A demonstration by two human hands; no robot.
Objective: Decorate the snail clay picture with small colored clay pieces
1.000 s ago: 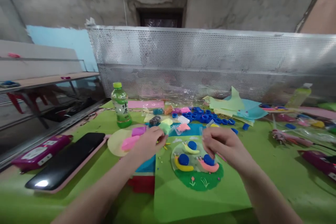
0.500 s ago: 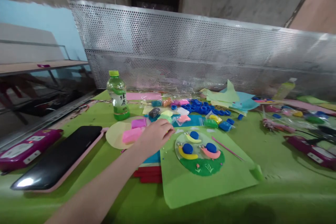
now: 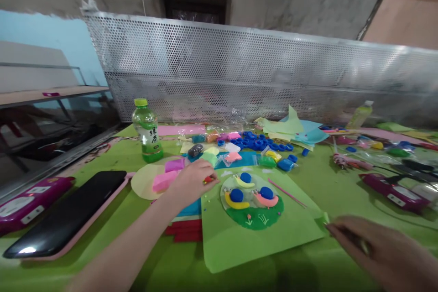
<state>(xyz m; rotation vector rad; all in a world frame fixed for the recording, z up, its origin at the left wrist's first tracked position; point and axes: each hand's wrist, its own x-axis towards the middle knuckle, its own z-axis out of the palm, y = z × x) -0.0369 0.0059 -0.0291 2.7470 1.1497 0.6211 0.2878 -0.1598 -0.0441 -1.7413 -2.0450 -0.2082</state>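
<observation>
My left hand (image 3: 190,181) rests at the left edge of a green card (image 3: 239,242), fingers curled round a small red piece (image 3: 207,179). On the card sits a round clay picture (image 3: 251,198) with three snails that have blue shells over green grass. My right hand (image 3: 379,251) comes in low at the right, blurred by motion, its fingertips at the card's curled right corner (image 3: 323,221). A thin pink stick (image 3: 286,193) lies on the card's upper right.
A green tea bottle (image 3: 147,131), pink clay packets (image 3: 169,172) on a yellow disc, blue bottle caps (image 3: 260,142) and coloured paper sheets (image 3: 296,128) lie behind. A black tablet (image 3: 65,214) and magenta cases (image 3: 25,203) sit left; a perforated metal screen (image 3: 260,77) stands at the back.
My right hand left the snail picture, went out of view, and is now back low at the card's right corner. My left hand stayed at the card's left edge.
</observation>
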